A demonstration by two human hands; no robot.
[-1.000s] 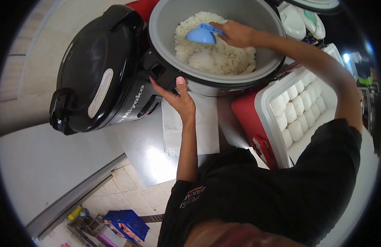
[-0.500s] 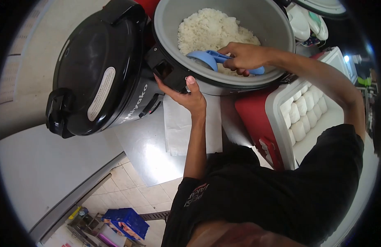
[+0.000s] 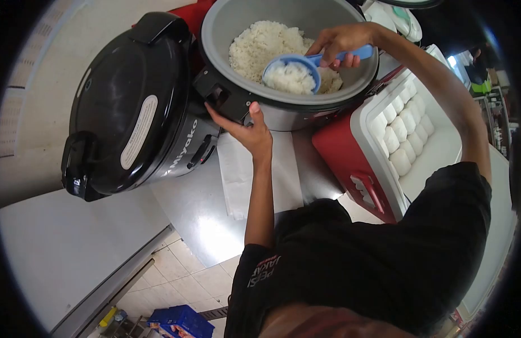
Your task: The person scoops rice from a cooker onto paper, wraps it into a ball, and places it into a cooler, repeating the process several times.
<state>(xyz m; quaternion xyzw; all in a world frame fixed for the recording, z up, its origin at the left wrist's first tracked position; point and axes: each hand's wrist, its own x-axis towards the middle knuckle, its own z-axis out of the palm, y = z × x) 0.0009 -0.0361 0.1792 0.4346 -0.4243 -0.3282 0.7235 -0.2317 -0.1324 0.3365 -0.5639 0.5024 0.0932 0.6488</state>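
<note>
One loaded scoop, held inside the open cooker

Grip, right hand (image 3: 344,40): closed around the handle of a blue scoop (image 3: 315,71). Grip, left hand (image 3: 255,138): thumb apart from the fingers, set against the black side bracket (image 3: 218,96) of the open cooker. Some fingers are hidden, so whether they hook or merely press cannot be told.

Location: the scoop sits within the mouth of the grey pot (image 3: 328,16), close to the near rim, with its bowl facing up. It carries a heaped portion of white rice (image 3: 291,78). Whether its underside touches the loose rice (image 3: 260,44) below cannot be confirmed.

Progress, as judged: scooping of this portion appears complete; emptying of it is not. A considerable mound lies in the pot, heaped mainly towards the far and left parts, so the supply is far from used up. A red cooler box (image 3: 344,149) beside the pot stands open, with rows of rounded white portions (image 3: 404,132) packed along one side; their contents cannot be verified. Bare white interior shows next to the rows, so the box is only partly filled.

Surroundings: white sheets (image 3: 257,183) lie flat on the steel table (image 3: 196,211), in front of the open cooker. A second cooker (image 3: 125,84), black-lidded and closed, stands to the left.
</note>
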